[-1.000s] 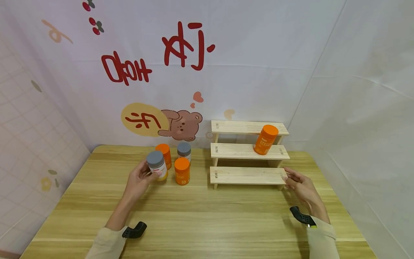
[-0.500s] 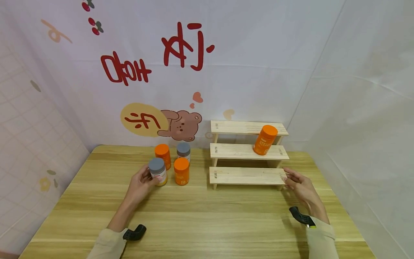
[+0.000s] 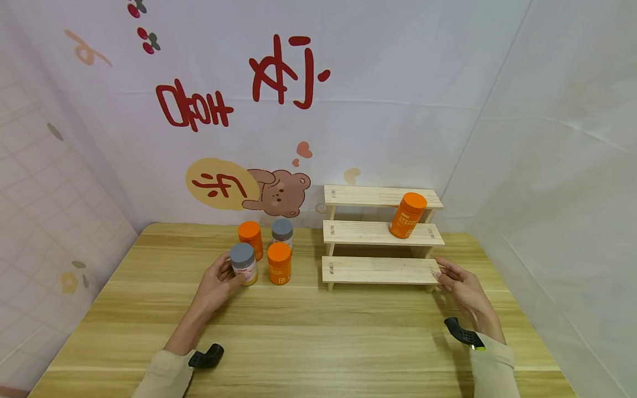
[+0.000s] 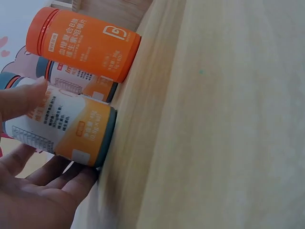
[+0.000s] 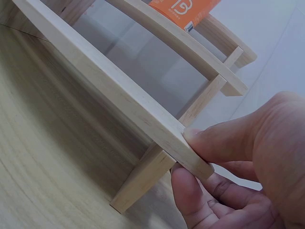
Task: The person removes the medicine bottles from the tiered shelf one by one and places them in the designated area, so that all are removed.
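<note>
My left hand (image 3: 216,283) grips a white-and-yellow supplement jar with a grey lid (image 3: 244,266), thumb on the near side and fingers around the other. In the left wrist view the jar (image 4: 71,124) stands with its base on the table. Right beside it are an orange jar (image 3: 280,265), a second orange jar (image 3: 252,243) behind and another grey-lidded jar (image 3: 282,231). At the right, my right hand (image 3: 465,287) pinches the end of the lowest step of a three-tier wooden shelf (image 3: 380,270). Its thumb lies on top of the board (image 5: 157,124), fingers below.
One orange jar (image 3: 409,215) stands on the middle step, near its right end. A printed white cloth (image 3: 398,83) hangs behind the wooden table (image 3: 328,342). Black wrist mounts (image 3: 206,356) sit on both forearms.
My left hand has lowered the grey-lidded jar slightly, down onto the table and a little toward me. Since half a second ago it has hardly moved. The right hand stays on the shelf.
</note>
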Demonstrator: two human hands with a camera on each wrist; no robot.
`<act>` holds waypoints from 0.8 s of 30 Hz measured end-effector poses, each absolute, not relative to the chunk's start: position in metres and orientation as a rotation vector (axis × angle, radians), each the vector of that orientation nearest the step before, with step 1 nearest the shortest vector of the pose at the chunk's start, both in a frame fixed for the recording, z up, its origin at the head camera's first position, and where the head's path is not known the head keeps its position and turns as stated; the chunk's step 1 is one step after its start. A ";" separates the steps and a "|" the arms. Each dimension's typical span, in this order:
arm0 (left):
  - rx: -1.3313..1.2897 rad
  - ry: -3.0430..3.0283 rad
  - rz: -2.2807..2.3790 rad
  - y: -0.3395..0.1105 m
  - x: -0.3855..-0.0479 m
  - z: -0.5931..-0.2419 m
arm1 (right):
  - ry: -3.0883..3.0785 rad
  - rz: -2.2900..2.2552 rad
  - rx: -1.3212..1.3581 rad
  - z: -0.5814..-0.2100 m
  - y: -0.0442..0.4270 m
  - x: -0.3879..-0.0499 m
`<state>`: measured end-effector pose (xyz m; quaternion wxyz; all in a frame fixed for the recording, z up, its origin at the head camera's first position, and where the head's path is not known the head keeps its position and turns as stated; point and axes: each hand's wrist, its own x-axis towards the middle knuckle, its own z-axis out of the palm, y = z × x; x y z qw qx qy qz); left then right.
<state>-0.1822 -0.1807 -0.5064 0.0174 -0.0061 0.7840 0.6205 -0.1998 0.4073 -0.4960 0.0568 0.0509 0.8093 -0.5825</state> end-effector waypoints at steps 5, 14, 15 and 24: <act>-0.020 2.429 1.913 -0.186 -0.180 -0.500 | 2.463 -1.753 0.141 -0.497 0.407 -0.200; 0.065 2.489 1.965 -0.189 -0.174 -0.474 | 2.470 -1.747 0.141 -0.498 0.408 -0.200; 0.070 2.502 1.971 -0.188 -0.174 -0.471 | 2.467 -1.751 0.144 -0.497 0.408 -0.200; 0.143 2.562 2.120 -0.181 -0.169 -0.448 | 2.480 -1.722 0.152 -0.497 0.409 -0.200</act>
